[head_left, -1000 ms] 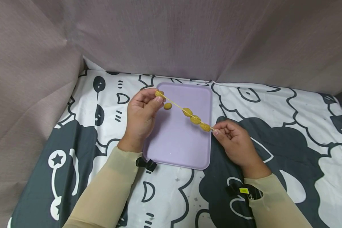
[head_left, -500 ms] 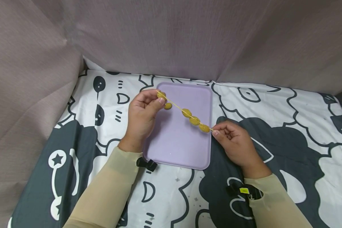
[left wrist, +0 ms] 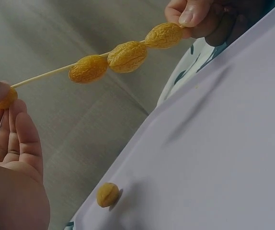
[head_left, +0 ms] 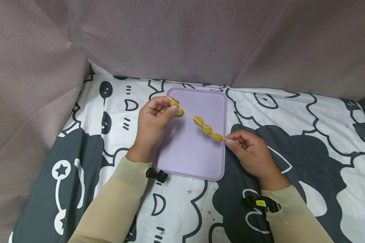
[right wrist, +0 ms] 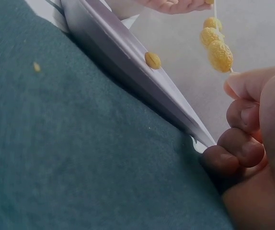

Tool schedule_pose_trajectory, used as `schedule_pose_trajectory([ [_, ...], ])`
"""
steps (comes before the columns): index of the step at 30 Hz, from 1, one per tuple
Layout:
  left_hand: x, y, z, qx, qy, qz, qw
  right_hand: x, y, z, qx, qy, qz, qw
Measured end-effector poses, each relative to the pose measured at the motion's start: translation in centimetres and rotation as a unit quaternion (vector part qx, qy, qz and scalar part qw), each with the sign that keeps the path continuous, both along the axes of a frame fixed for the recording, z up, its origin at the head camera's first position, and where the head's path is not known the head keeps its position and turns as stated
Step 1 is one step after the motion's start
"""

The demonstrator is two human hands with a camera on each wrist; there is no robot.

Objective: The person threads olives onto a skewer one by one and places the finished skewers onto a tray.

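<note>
A thin wooden skewer point(left wrist: 44, 75) slants above the purple tray, with three yellow wrinkled fruits point(head_left: 207, 129) strung near its right end. My left hand point(head_left: 152, 123) pinches another yellow wrinkled fruit point(left wrist: 7, 98) between thumb and fingers; the skewer runs through it, and its tip pokes out past the fruit in the head view. Bare skewer shows between this fruit and the three others. At the opposite end, my right hand point(head_left: 250, 152) pinches the skewer between thumb and forefinger, close to the last fruit. One loose fruit point(left wrist: 108, 194) lies on the tray, partly covered by my left thumb in the head view.
The purple tray point(head_left: 188, 162) lies on a black-and-white patterned cloth point(head_left: 173, 209). A grey-brown fabric curtain point(head_left: 182, 40) hangs behind and along the left side. A black wrist strap point(head_left: 272, 205) circles the right sleeve.
My left hand and its fruit have shifted slightly right and down along the skewer. The skewer, its three fruits and my right fingertips have moved slightly left. The loose fruit has stayed put.
</note>
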State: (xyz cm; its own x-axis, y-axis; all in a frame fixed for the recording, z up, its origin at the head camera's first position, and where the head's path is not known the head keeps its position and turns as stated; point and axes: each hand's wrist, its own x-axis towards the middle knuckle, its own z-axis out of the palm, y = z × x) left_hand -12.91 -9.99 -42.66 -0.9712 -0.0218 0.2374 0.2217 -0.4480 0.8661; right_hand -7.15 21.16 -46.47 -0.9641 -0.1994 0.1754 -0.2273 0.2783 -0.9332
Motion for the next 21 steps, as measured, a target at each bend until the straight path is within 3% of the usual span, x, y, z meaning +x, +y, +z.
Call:
schedule_pose_trajectory([
  [21, 0.14, 0.22, -0.13, -0.041, -0.007, -0.005, 0.9991, 0.04, -0.08, 0.16, 0.003, -0.004, 0.0, 1.0],
])
